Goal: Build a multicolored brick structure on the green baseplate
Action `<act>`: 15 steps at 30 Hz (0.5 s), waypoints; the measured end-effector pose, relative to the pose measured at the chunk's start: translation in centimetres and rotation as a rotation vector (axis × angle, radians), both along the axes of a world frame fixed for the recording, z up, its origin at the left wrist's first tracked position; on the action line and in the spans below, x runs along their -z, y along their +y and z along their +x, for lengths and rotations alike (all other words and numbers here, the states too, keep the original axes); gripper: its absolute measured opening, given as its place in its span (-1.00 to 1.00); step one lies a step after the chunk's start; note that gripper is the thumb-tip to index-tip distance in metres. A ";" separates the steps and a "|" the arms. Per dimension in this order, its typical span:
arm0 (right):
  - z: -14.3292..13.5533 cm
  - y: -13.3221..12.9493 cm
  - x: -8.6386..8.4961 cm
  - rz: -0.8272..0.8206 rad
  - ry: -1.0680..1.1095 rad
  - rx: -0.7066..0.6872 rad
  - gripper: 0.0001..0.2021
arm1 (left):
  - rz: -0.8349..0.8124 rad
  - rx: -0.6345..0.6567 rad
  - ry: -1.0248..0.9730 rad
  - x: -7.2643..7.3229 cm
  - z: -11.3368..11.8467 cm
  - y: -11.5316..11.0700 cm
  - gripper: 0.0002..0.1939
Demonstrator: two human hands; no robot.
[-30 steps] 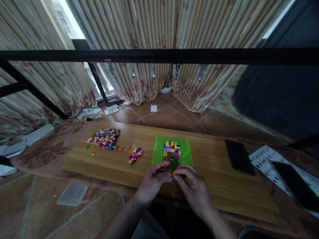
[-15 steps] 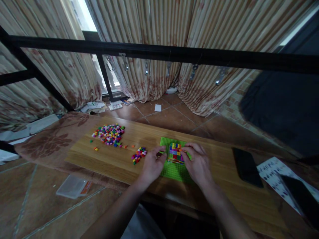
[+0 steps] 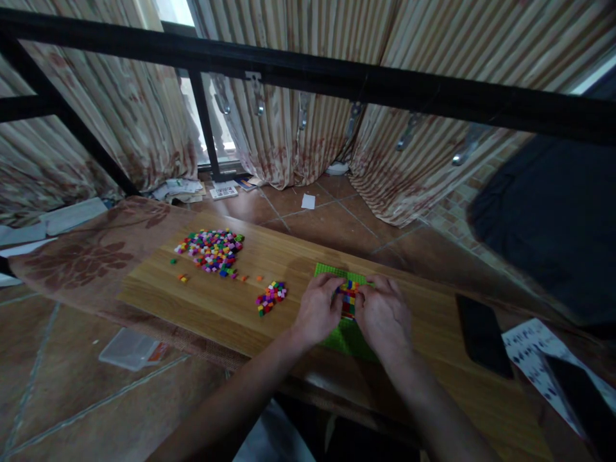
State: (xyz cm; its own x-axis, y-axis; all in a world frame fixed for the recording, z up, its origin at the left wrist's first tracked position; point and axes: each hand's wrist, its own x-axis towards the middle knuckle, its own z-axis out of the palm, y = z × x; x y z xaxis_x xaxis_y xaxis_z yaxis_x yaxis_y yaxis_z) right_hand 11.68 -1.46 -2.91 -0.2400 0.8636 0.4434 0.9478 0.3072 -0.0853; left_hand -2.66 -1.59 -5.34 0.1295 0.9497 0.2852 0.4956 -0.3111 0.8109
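A small block of colourful toy bricks (image 3: 348, 298) stands on the green baseplate (image 3: 351, 340). From its left side my left hand (image 3: 320, 308) closes in, fingers bent against the bricks. My right hand (image 3: 384, 311) grips the opposite side, thumb and fingertips curled at the bricks' edge. Both hands hide much of the brick block and part of the baseplate. To the left of my left hand lies a small cluster of loose bricks (image 3: 271, 298) on the wooden table (image 3: 231, 321).
A larger heap of loose bricks (image 3: 214, 249) lies at the table's far left. On the right are a black phone (image 3: 484, 335), a printed sheet (image 3: 524, 343) and another dark device (image 3: 577, 391). A black metal rail (image 3: 308, 61) crosses beyond the table. A clear plastic box (image 3: 128, 350) lies on the floor.
My left hand has moved right, from beside the brick block to touching it. My right hand stays at the block's right side. The whole view has tilted slightly.
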 end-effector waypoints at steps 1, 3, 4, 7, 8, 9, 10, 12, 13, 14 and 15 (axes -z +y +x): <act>-0.2 0.0 -0.1 -0.007 0.003 0.004 -0.74 | 0.025 0.008 0.030 0.1 0.0 -0.1 -0.64; -0.5 0.0 -0.2 -0.025 0.002 0.018 -0.73 | 0.074 0.017 0.110 0.2 0.1 -0.5 -0.65; -0.6 0.0 -0.2 -0.032 -0.002 0.028 -0.72 | 0.093 0.020 0.155 0.3 0.1 -0.6 -0.65; -0.7 0.0 -0.1 -0.046 -0.015 0.044 -0.73 | 0.116 0.022 0.273 0.1 0.4 -1.0 -0.67; -0.7 0.1 -0.1 -0.049 -0.011 0.043 -0.74 | 0.114 0.020 0.300 0.1 0.5 -1.1 -0.67; -0.6 0.1 0.0 -0.049 -0.001 0.044 -0.75 | 0.111 0.017 0.320 0.0 0.7 -1.2 -0.67; -0.5 0.2 0.1 -0.047 0.015 0.045 -0.76 | 0.110 0.014 0.334 0.0 0.8 -1.2 -0.67; -0.1 0.2 0.3 -0.035 0.062 0.041 -0.78 | 0.110 0.011 0.348 -0.1 1.1 -1.2 -0.68; 0.2 0.1 0.3 -0.025 0.091 0.036 -0.78 | 0.112 0.008 0.352 -0.2 1.2 -1.2 -0.68; 0.4 0.0 0.3 -0.011 0.121 0.031 -0.78 | 0.114 0.004 0.356 -0.2 1.2 -1.2 -0.69; 0.7 -0.2 0.3 0.000 0.147 0.024 -0.77 | 0.117 0.000 0.362 -0.2 1.3 -1.2 -0.70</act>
